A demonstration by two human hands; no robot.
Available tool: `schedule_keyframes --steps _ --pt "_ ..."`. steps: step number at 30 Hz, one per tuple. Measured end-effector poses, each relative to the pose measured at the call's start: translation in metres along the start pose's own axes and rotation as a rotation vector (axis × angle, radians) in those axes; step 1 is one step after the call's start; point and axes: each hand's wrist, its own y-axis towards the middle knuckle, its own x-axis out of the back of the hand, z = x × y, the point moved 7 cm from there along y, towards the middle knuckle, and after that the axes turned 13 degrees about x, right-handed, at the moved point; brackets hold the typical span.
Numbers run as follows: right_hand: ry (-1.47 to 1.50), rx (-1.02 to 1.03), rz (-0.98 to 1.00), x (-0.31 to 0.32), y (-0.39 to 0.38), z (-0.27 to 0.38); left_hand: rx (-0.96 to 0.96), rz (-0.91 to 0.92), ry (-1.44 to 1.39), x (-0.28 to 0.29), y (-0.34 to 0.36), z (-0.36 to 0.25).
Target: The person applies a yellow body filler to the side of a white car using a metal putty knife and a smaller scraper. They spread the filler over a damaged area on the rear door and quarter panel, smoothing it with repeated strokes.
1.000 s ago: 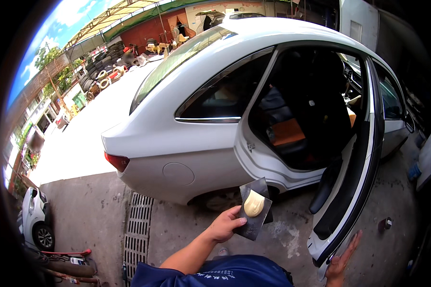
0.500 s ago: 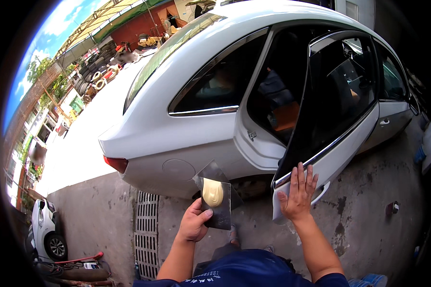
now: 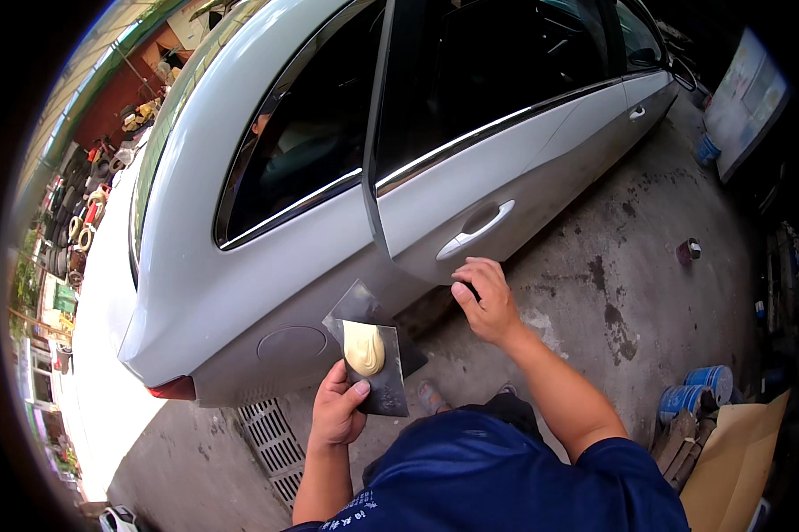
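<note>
White car (image 3: 329, 239), black windows (image 3: 497, 84), red taillight (image 3: 174, 388); cream paste (image 3: 362, 348), dark-grey plate (image 3: 386, 396); navy shirt (image 3: 497, 470); blue cans (image 3: 683, 403); grey floor (image 3: 652, 275) shows dark blotches.

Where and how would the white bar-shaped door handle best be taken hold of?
Probably at the middle of the white bar-shaped door handle, coming from below, where the bare right hand is. The bar slants across the white car door in this view, with a shaded oval recess beside its middle, suggesting room for fingers behind.

Harsh glare left, shade right
</note>
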Motion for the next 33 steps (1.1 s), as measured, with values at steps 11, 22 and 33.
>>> schedule_keyframes --steps 11,22,33 --pt "1.843 -0.603 0.002 -0.028 -0.059 0.021 0.413 0.220 -0.052 -0.100 0.053 0.055" --pt "0.487 -0.319 -0.149 0.097 -0.062 -0.039 0.140 -0.086 -0.140 -0.118 0.083 0.061" --pt "-0.012 0.055 0.095 0.098 -0.049 0.021 0.118 -0.086 -0.075 -0.141 0.087 0.070"
